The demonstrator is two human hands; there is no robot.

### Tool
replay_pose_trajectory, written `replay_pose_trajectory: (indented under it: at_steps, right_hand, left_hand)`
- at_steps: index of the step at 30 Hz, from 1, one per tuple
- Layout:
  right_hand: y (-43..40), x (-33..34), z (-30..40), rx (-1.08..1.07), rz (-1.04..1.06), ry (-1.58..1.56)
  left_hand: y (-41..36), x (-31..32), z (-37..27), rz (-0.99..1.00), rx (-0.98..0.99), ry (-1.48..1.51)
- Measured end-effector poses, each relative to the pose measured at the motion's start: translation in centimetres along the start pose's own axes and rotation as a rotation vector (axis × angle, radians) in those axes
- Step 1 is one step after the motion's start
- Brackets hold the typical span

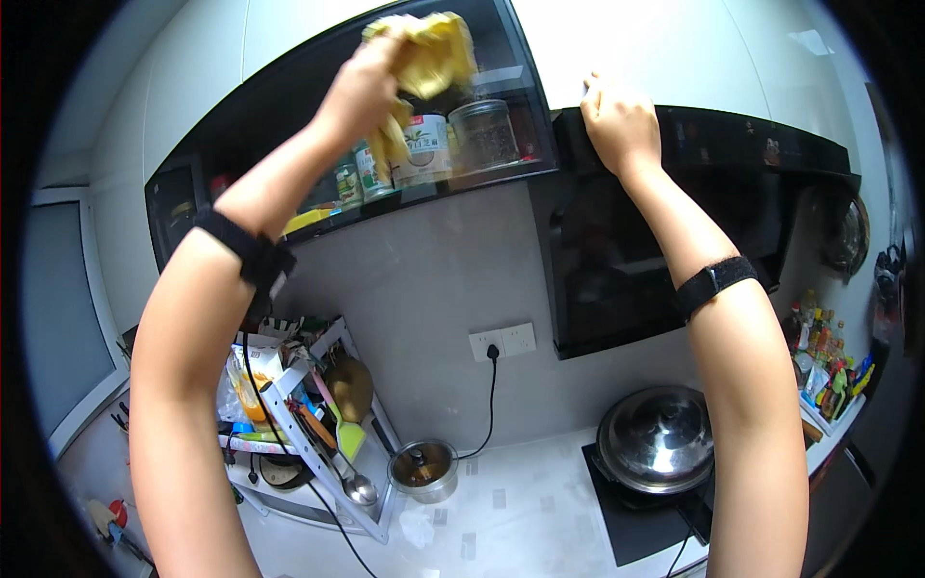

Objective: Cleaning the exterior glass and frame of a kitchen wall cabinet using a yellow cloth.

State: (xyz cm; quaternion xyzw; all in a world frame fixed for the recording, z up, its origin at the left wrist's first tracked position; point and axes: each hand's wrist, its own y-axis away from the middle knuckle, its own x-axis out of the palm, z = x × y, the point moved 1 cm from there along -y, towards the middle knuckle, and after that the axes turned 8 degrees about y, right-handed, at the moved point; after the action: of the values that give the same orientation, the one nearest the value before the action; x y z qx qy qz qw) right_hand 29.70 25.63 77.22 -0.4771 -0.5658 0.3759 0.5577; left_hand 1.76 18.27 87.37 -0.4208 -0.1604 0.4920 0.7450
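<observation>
High in front of a dark glazed wall cabinet [462, 184], my left hand [361, 90] grips a crumpled yellow cloth [433, 61], both blurred. Part of the cloth hangs below the hand, across a labelled white canister [426, 148]. Beside that canister is a clear lidded jar [484, 134], with smaller jars [348, 184] to the left. My right hand [621, 130] is raised with curled fingers at the lower edge of the white cabinet front [636, 50], over the black range hood [650, 238]. Its palm is hidden, and I see no object in it.
Below are a lidded pot [424, 469] and a wok with a domed steel lid [657, 441] on a black cooktop [614, 524]. A white rack [289, 383] holds utensils at left. A plugged-in cord [493, 397] runs down from the wall socket [502, 341]. Bottles [820, 332] crowd the right.
</observation>
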Motion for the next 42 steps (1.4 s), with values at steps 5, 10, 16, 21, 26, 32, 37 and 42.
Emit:
replay_pose_trajectory:
  at_steps: [5,10,16,21,26,32,37,42]
  right_hand:
    - [-0.2,0.1,0.3,0.050,-0.070,-0.117]
    - [0.1,0.1,0.2,0.075,-0.052,-0.142]
    - [0.4,0.7,-0.5,-0.014,-0.058,0.001]
    - [0.5,1.7,-0.2,0.054,-0.083,-0.104]
    - [0.3,1.4,-0.1,0.021,-0.080,-0.023]
    - [0.4,0.3,0.0,-0.031,-0.031,0.053]
    - [0.4,0.9,0.2,0.082,-0.050,-0.120]
    - [0.3,0.3,0.0,-0.031,-0.047,0.021]
  left_hand:
    - [-4.5,0.5,5.1,-0.043,-0.449,-0.039]
    - [-3.8,5.2,2.9,-0.094,-0.248,-0.136]
    - [4.1,7.9,-6.5,0.245,-0.052,0.014]
    - [9.8,6.0,-11.2,0.617,-0.086,0.382]
    - [7.4,1.2,-4.4,0.205,0.043,0.215]
    - [0.5,-4.0,6.1,-0.073,-0.371,-0.087]
    - [2.0,0.0,5.4,-0.125,-0.487,-0.055]
    - [7.9,3.0,-1.9,0.175,-0.442,0.462]
